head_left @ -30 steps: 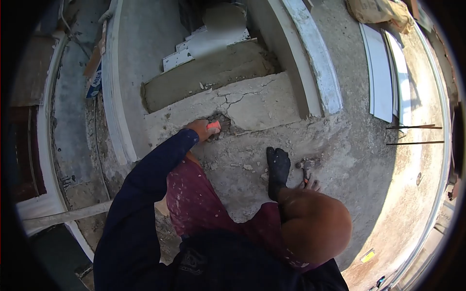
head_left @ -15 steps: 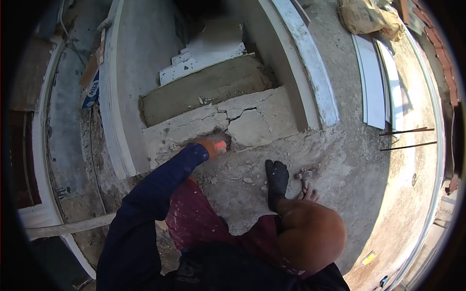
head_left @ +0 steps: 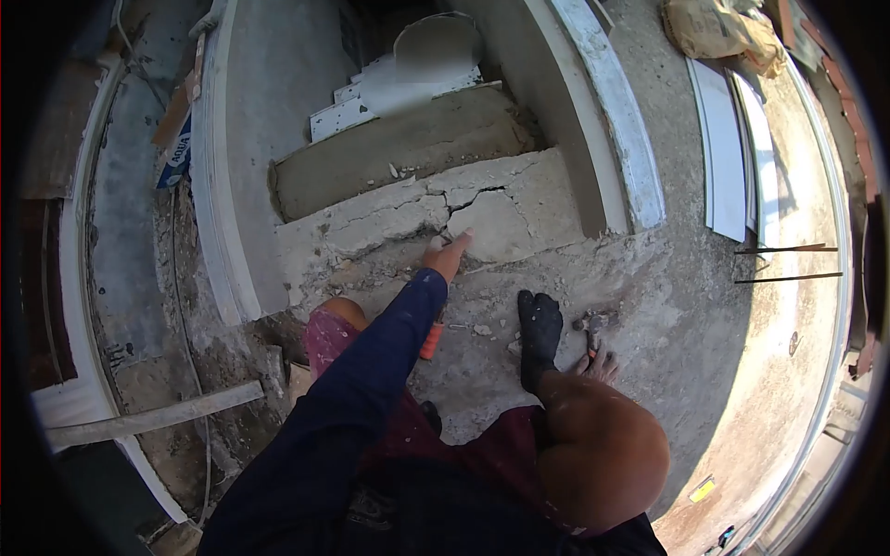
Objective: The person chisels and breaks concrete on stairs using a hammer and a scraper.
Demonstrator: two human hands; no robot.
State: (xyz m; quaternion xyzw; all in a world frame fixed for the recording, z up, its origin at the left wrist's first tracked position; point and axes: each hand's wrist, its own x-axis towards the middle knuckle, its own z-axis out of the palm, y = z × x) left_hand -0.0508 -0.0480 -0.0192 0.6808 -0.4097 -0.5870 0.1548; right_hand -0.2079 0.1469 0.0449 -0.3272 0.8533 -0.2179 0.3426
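Note:
My left hand [head_left: 449,256] reaches to the cracked concrete step [head_left: 389,218], thumb and fingers apart at the edge of a loose slab piece [head_left: 491,227]. A jagged gap runs beside the fingertips. Partly hidden by my left forearm, an orange-handled chisel [head_left: 431,341] lies on the ground by my leg. My right hand [head_left: 599,367] is low beyond my right knee, partly hidden by it, at the handle of a hammer [head_left: 596,322]. The hammer's head rests on the rough ground just past my foot.
Concrete crumbs [head_left: 348,273] lie along the broken edge. Walls flank the step, with a smooth grey ledge [head_left: 399,153] behind it. White panels [head_left: 718,157], thin metal rods [head_left: 788,278] and a paper sack [head_left: 718,32] are at right. A wooden plank [head_left: 158,417] lies left.
My left hand has let go of the orange-handled chisel and moved right and up onto the slab's edge. The chisel now lies on the ground. My right hand stays by the hammer.

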